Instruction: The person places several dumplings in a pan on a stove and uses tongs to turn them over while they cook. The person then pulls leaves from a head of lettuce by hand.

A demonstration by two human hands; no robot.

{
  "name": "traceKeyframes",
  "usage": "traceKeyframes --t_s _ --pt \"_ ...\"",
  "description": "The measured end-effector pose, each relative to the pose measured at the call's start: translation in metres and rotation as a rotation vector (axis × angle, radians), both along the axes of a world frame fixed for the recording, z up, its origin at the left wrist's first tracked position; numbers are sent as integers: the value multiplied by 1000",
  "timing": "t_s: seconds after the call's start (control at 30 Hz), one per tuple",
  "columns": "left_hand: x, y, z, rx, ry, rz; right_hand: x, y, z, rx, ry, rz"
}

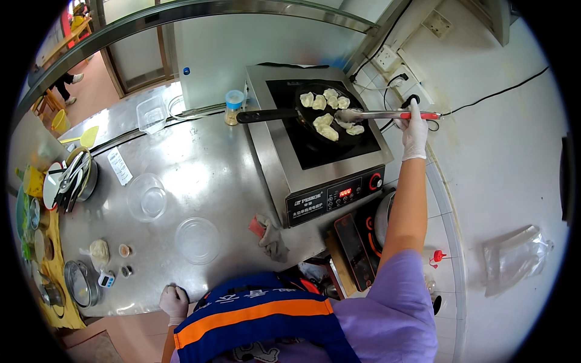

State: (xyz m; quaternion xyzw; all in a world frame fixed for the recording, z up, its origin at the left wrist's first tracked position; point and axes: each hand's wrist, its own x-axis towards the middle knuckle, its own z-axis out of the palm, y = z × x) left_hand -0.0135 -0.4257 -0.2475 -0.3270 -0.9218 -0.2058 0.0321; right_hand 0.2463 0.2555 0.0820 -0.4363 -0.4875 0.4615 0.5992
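Right hand (414, 134) is closed around the tongs (387, 115), tips on a dumpling (346, 123) in the black pan (315, 124) on the cooker (315, 145). Left hand (174, 302), loosely curled and empty, rests on the tabletop (206, 175) edge.

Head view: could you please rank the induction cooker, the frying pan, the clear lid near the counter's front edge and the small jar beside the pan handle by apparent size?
1. Induction cooker
2. Frying pan
3. Clear lid, though it sits nearer the camera, so its true size against the pan is unsure
4. Jar

The apron (254, 317) hides the counter (206, 163) edge nearest it, and the small jars (124, 250) beside that counter's timer (106, 279) are too tiny to identify.
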Motion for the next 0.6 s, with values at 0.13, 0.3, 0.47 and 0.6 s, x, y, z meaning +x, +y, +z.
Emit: traceKeyframes --t_s 0.13,0.3,0.47,0.6 --pt "2 0 2 -16 -4 7 2 0 -6 119 -21 13" --pt "3 5 -1 49 43 -5 1 -35 10 220 -81 135" --pt "-1 -25 -3 101 -72 -19 20 -80 24 407 65 18" --pt "-16 57 117 259 -140 -155 60 -97 22 422 230 -150"
